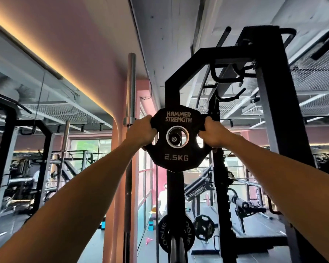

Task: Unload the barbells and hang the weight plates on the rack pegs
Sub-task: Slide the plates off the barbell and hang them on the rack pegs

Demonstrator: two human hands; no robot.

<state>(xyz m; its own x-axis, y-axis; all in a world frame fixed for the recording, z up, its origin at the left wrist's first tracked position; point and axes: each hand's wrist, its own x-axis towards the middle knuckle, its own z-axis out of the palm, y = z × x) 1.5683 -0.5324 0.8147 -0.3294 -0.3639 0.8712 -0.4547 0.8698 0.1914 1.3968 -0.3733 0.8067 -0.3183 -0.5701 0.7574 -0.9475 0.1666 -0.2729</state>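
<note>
While both hands grip it at arm's length, the 2.5 kg weight plate (174,139) stands upright against the black rack upright (172,88), its printed face turned back toward the person. The left hand (143,130) curls round the plate's left edge and the right hand (210,132) round its right edge, level with each other and about equally near. Through the plate's steel-ringed bore a peg end (173,139) shows slightly left of centre; the peg's long axis seems to point straight out from the upright at the viewer. Whether the bore is already on it cannot be told. Lower on the upright hangs a larger plate (176,236).
</note>
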